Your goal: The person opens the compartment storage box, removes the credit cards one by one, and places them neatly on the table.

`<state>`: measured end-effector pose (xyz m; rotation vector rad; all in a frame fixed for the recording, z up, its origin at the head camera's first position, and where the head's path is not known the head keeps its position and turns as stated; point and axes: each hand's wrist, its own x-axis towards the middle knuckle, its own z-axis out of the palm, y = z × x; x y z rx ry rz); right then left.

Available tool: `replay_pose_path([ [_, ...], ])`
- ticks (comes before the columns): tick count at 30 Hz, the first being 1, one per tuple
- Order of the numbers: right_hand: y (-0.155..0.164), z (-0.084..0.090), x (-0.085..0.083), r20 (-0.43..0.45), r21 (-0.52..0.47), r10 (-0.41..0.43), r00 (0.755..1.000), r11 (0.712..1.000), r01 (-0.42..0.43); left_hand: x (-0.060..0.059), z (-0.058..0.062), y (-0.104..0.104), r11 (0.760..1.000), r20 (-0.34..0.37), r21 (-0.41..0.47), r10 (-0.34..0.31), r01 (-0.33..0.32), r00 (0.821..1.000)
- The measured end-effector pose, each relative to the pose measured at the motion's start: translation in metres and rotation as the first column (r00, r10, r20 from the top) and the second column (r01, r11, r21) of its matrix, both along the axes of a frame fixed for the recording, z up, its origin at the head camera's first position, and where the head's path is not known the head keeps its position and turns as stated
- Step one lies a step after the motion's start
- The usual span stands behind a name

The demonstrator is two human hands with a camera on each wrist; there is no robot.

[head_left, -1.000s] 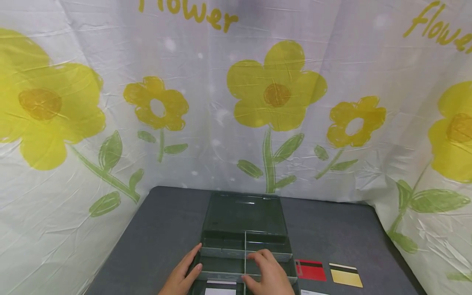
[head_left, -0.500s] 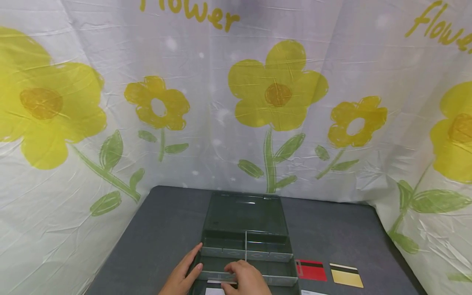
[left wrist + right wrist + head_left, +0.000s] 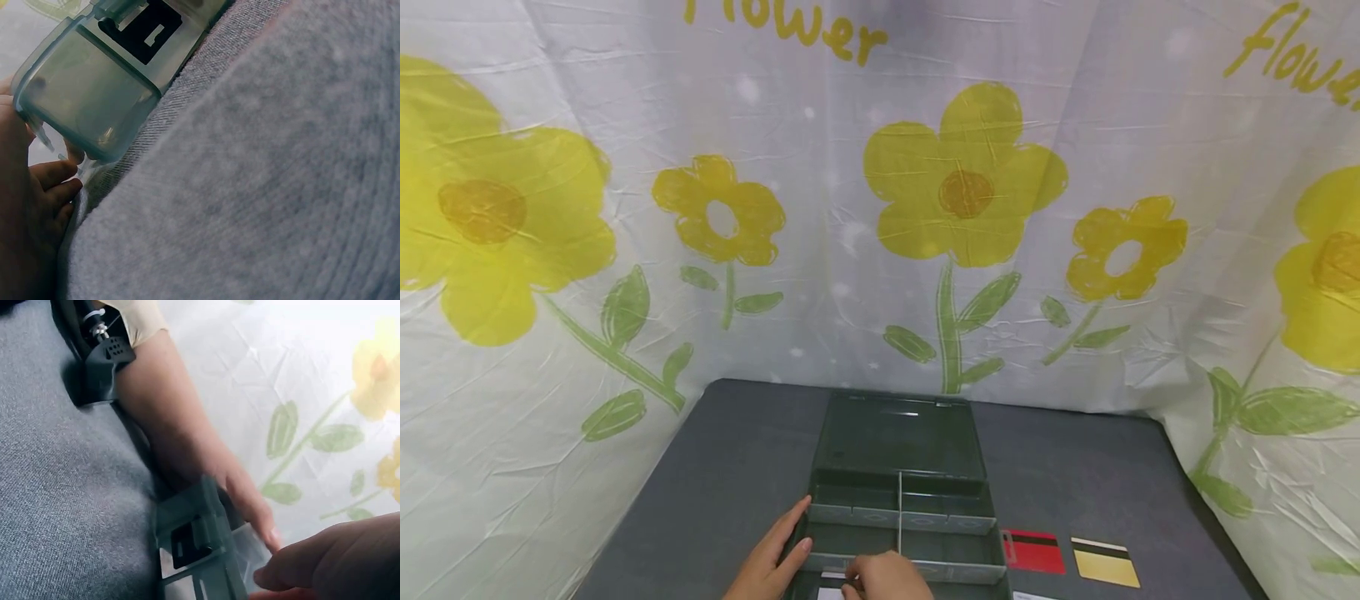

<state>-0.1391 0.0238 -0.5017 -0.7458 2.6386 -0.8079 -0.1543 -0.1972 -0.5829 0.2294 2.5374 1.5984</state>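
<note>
My left hand [image 3: 772, 558] lies flat with relaxed fingers against the left wall of the open green box [image 3: 898, 492] on the grey table [image 3: 715, 475], steadying it, while my right hand [image 3: 883, 577] pinches a white card [image 3: 833, 585] in its near-left compartment.

Raised lid [image 3: 898, 437] blocks the box's [image 3: 958, 571] far side (dividers split it); flanking table [image 3: 715, 483] open

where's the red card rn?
Head view: the red card lies flat on the grey table, just right of the open green box, with the yellow card on its right.
</note>
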Motion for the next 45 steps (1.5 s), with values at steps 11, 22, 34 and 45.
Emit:
replay_pose_path([
  [11, -0.009, -0.007, -0.003, -0.085, 0.040, 0.170, 0.982, 0.985, -0.167, -0.002, -0.001, 0.000, 0.999, 0.000, -0.033, 0.011, -0.011, 1.000],
  [22, -0.015, -0.010, 0.002, -0.201, 0.232, -0.063, 0.978, 0.966, 0.110, -0.001, -0.001, -0.001, 1.000, 0.027, 0.027, -0.008, 0.007, 1.000],
  [34, -0.019, -0.016, 0.001, -0.277, 0.142, -0.050, 0.960, 0.986, 0.092, -0.001, 0.002, 0.001, 0.999, -0.039, -0.047, 0.026, -0.028, 0.999],
  [45, -0.009, -0.005, 0.001, -0.155, 0.032, -0.040, 0.987, 0.998, 0.045, 0.000, 0.004, 0.002, 0.999, -0.006, -0.026, 0.031, -0.031, 1.000],
])
